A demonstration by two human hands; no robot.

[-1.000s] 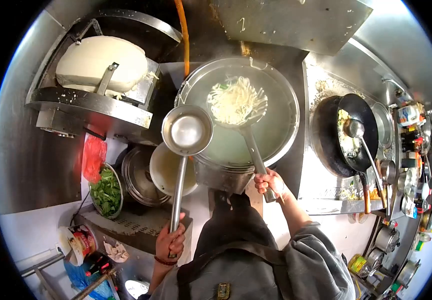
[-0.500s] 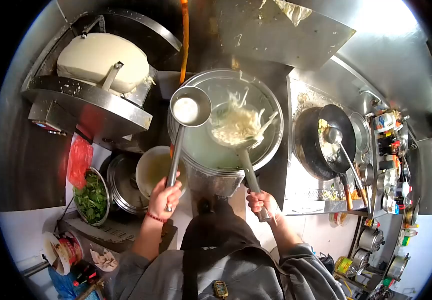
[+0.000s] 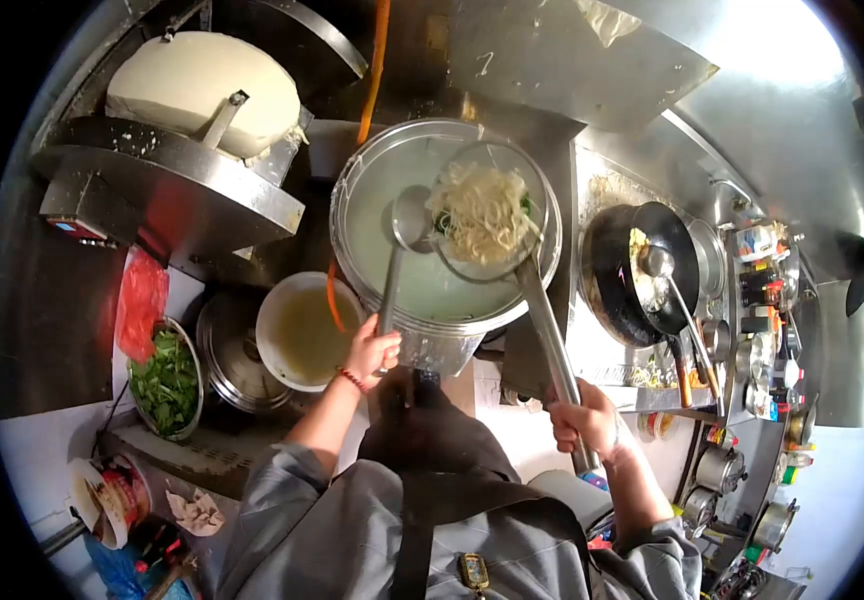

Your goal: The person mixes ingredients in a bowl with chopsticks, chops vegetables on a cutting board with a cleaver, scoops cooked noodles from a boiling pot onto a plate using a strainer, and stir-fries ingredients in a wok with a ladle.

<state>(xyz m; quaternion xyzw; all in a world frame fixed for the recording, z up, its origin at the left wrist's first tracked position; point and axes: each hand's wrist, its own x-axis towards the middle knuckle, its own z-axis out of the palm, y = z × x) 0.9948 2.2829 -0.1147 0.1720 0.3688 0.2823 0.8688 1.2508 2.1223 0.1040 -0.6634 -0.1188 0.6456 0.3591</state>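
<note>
My left hand (image 3: 372,350) is closed round the handle of a metal ladle (image 3: 392,275), whose bowl hangs over the left half of a large round pot (image 3: 344,215) of cloudy water. In my right hand (image 3: 584,422) is the thick handle of a wire strainer (image 3: 550,345). A heap of pale noodles (image 3: 487,215) with some green leaves lies in its basket, above the pot's right side. The ladle's bowl is close beside the basket; whether they touch, I cannot tell.
To the left stand a white bowl of broth (image 3: 264,325), a lidded pot (image 3: 220,350) and a basin of green leaves (image 3: 164,385). A dough block (image 3: 202,90) sits in a metal holder. On the right, a black wok (image 3: 607,290) holds another ladle (image 3: 658,262).
The strainer has risen and its noodles have gathered in a heap, with green showing. My right hand has moved right and down. The ladle has shifted right, closer to the strainer.
</note>
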